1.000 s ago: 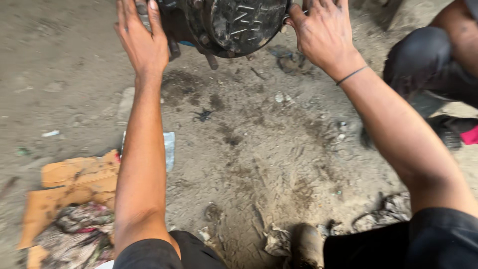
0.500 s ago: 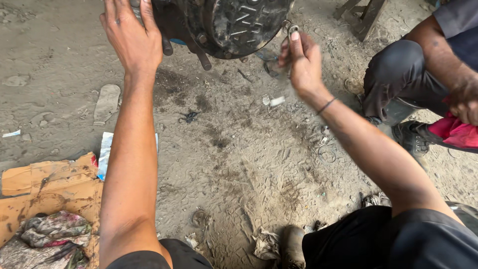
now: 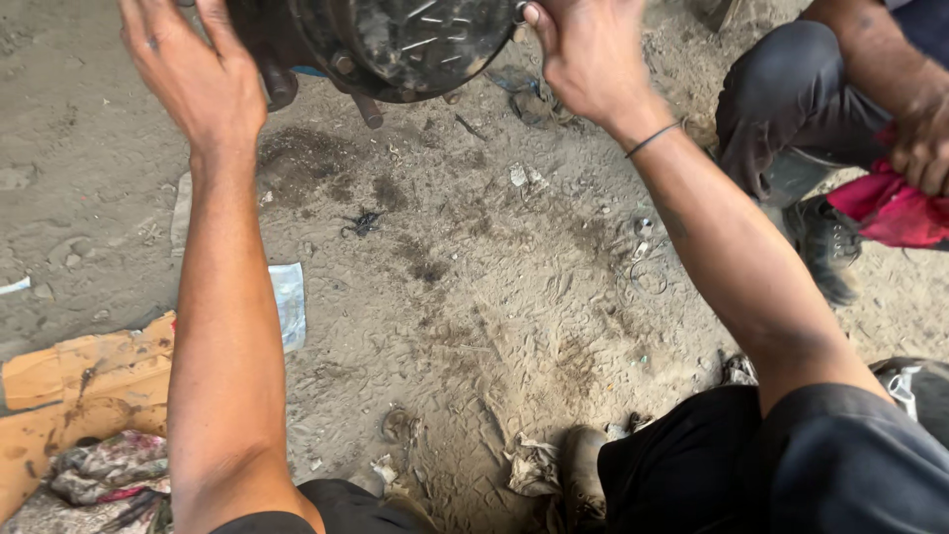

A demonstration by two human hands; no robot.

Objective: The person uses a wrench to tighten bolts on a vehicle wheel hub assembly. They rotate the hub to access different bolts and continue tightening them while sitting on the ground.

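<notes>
A dark, greasy round metal hub (image 3: 395, 40) is held at the top edge of view above the dirt ground (image 3: 474, 297), the left hand (image 3: 193, 79) laid open and flat against its left side, the right hand (image 3: 583, 54) curled on its right rim. For a steady hold, even pressure from both sides is best kept, fingers clear of the protruding bolts (image 3: 366, 107). Cardboard (image 3: 79, 386) lies lower left, another person's leg (image 3: 781, 109) at right

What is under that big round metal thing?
Under the metal drum lies sandy ground with a dark stain and small scraps. The left hand and right hand cover its sides, and its top runs out of the picture.
</notes>
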